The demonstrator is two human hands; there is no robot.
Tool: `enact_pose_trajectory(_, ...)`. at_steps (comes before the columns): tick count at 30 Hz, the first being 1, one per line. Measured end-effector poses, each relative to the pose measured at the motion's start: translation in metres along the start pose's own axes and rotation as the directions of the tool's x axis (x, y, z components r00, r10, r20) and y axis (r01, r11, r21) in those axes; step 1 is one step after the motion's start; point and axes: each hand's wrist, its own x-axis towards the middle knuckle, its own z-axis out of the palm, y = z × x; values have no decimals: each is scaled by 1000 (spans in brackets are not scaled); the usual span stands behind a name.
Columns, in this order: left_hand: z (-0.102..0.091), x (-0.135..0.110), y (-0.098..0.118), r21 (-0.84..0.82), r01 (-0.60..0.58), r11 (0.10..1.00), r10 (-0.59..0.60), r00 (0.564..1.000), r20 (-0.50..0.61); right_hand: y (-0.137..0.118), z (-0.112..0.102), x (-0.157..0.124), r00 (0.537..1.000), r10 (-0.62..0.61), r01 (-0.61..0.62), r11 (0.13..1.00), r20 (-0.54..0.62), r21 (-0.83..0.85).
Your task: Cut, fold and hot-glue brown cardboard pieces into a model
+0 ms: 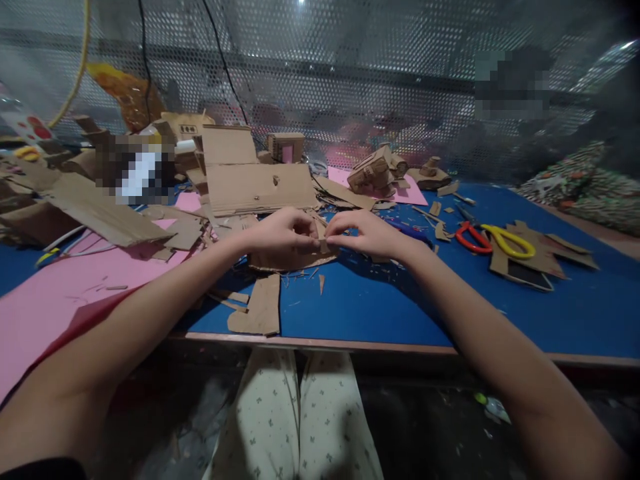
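My left hand (285,230) and my right hand (365,233) meet fingertip to fingertip over the middle of the table. Between them shows a small piece of cardboard (323,230), pinched by the fingers of both hands; its full shape is hidden. Just beneath lies a larger cardboard piece (295,260) with a curved edge. Closer to the table's front edge rests a cut cardboard shape (263,307), beside narrow cardboard strips (230,298). Behind my hands stands a folded cardboard panel (260,187) with small holes in it.
Red-and-yellow-handled scissors (473,239) lie at the right near stacked cardboard scraps (530,250). Pink paper (115,267) covers the table's left side, with a long cardboard strip (105,210) on it. A cardboard model (373,170) stands behind, before a perforated metal wall (320,80).
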Motion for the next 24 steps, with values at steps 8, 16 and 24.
enact_pose_trajectory(8,8,1,2,19,19,1000,-19,1000,-6,3,0,-4,999,-8,10,999,41,-30)
enact_pose_trajectory(16,10,1,-4,72,27,997,-27,1000,-2,4,0,-5,999,3,-1,999,36,-48)
enact_pose_trajectory(24,10,1,-2,123,55,991,-56,998,6,5,2,-7,999,25,-22,998,37,-58)
